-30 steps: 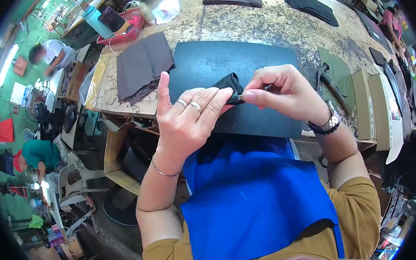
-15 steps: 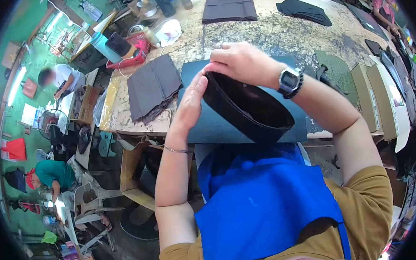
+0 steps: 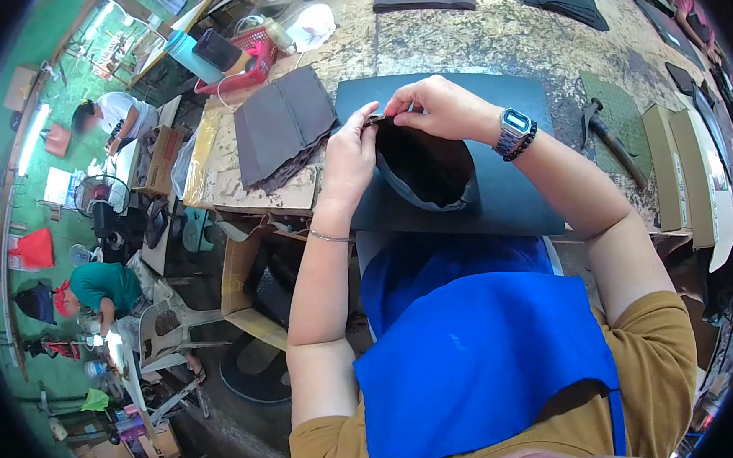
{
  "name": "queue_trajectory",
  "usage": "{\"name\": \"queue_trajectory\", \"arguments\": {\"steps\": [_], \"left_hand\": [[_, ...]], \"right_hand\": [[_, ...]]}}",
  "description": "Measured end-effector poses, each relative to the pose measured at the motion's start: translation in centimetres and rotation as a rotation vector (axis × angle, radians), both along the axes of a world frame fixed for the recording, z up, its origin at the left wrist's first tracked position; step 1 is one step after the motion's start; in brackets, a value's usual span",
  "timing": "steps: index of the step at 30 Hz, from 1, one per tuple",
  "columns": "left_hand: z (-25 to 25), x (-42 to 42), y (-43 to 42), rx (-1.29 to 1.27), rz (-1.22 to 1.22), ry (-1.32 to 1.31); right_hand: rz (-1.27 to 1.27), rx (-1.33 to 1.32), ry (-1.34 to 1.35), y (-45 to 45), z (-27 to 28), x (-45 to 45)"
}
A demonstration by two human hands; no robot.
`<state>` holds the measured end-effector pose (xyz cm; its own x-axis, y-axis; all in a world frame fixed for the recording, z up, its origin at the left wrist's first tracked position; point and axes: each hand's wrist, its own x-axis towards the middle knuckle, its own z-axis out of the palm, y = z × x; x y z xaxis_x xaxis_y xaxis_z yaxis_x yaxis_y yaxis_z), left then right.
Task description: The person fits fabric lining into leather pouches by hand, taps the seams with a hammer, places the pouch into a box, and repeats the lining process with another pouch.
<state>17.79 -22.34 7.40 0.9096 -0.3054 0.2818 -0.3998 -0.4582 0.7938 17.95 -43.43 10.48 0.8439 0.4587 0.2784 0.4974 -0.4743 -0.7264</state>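
Observation:
A black pouch (image 3: 427, 168) hangs with its mouth spread wide over the dark board (image 3: 515, 182) at the table's front edge. At the far end of its rim, my left hand (image 3: 352, 150) pinches the edge between thumb and fingers. Close beside it, my right hand (image 3: 439, 107) pinches the same rim, its fingertips almost touching those of my left hand. Something small sits between the fingertips, too small to make out.
Dark cloth pieces (image 3: 285, 125) lie stacked left of the board. A hammer (image 3: 617, 142) rests on a green mat (image 3: 610, 101) at the right, near cardboard (image 3: 669, 168). Behind stands a red basket (image 3: 244, 75). Two people work at the left, another at the far right.
The pouch was folded small between my hands, then opened out and turned, its mouth now facing me. Both hands have come together at its far rim. Hands seen at the table's far edge have left view.

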Motion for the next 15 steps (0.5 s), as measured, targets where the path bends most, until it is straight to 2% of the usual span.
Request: {"name": "queue_trajectory", "arguments": {"steps": [2, 5, 8, 11, 14, 15], "left_hand": [[1.3, -0.5, -0.2, 0.089, 0.029, -0.024], [1.2, -0.3, 0.3, -0.018, -0.01, 0.009], [0.2, 0.7, 0.5, -0.017, -0.076, -0.135], [1.9, 0.4, -0.2, 0.198, 0.068, -0.126], [2.0, 1.8, -0.2, 0.377, 0.189, -0.258], [3.4, 1.5, -0.4, 0.423, 0.206, -0.114]], "right_hand": [[-0.02, 0.014, -0.005, 0.2, -0.4, 0.3], [-0.039, 0.058, 0.005, 0.3, -0.6, 0.3], [-0.077, 0.071, -0.031, 0.6, -0.6, -0.1], [-0.048, 0.109, -0.134, 0.7, -1.6, -0.2], [-0.108, -0.062, -0.076, 0.0, -0.9, -1.6], [-0.147, -0.009, 0.017, -0.4, -1.1, -1.4]]}}
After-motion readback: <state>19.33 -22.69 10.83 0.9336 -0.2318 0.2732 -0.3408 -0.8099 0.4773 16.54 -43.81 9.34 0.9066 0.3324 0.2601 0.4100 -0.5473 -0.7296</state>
